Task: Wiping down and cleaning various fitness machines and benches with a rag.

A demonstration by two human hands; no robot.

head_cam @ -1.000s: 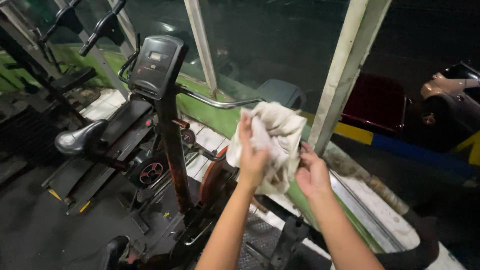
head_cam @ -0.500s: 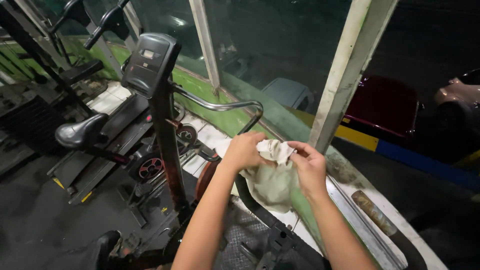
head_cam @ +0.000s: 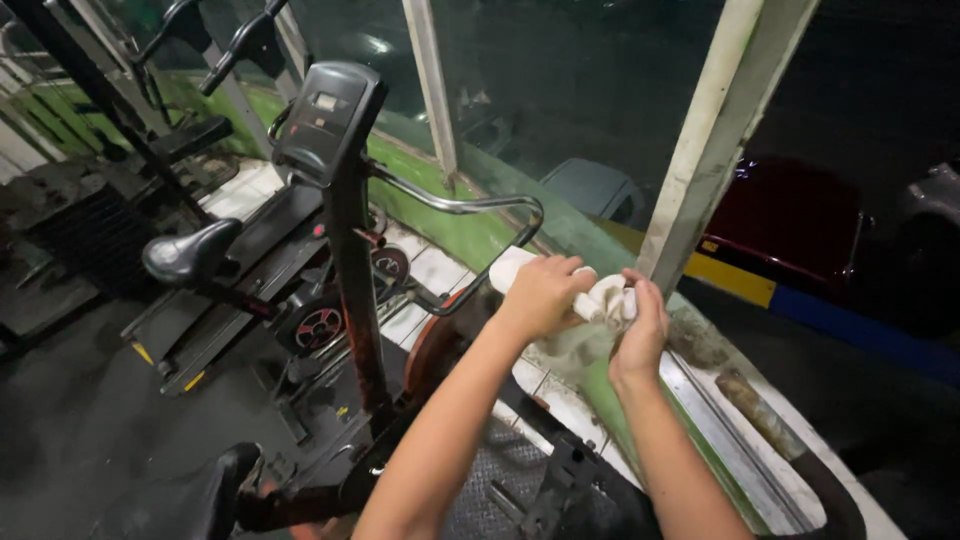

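Two hands, left hand (head_cam: 540, 292) and right hand (head_cam: 641, 330), closed on bunched off-white cloth (head_cam: 603, 305) at frame centre, right of exercise bike (head_cam: 330, 190), below white window post (head_cam: 710, 150).

A crumpled off-white cloth (head_cam: 598, 312), bunched into a small wad, hangs above the green sill.
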